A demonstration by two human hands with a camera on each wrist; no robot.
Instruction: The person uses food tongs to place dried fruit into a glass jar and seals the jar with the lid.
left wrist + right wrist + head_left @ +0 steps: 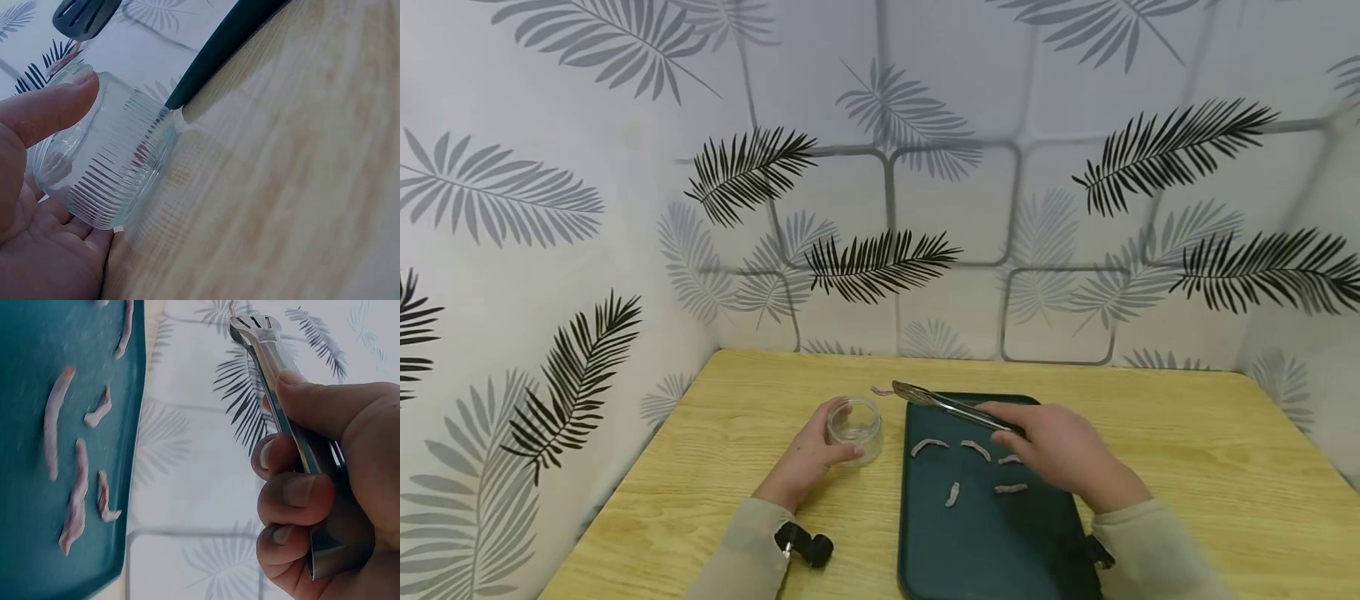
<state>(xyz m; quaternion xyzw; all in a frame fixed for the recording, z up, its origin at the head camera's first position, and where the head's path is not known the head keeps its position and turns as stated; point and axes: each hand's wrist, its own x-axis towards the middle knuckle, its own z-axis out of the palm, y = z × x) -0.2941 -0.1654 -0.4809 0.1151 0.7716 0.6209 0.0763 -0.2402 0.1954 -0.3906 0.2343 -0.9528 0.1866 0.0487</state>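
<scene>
My left hand (805,457) grips a clear ribbed glass jar (119,156), thumb on the near side and fingers round the other. The jar is tilted in the left wrist view; a small reddish spot shows through its glass, and I cannot tell what it is. With my right hand (1063,446) I hold metal tongs (281,381), squeezed nearly together. A thin pinkish strip (882,390) sticks out from their slotted tips, above and just right of the jar's mouth. Several similar pinkish-grey, meat-like strips (59,422) lie on the dark green tray (985,550) under the right hand.
The tray stands on a yellow wood-grain table (722,467), right of the jar. Behind the table rises a pale wall (955,200) with a leaf pattern. A black wrist mount (805,544) sits on the left sleeve.
</scene>
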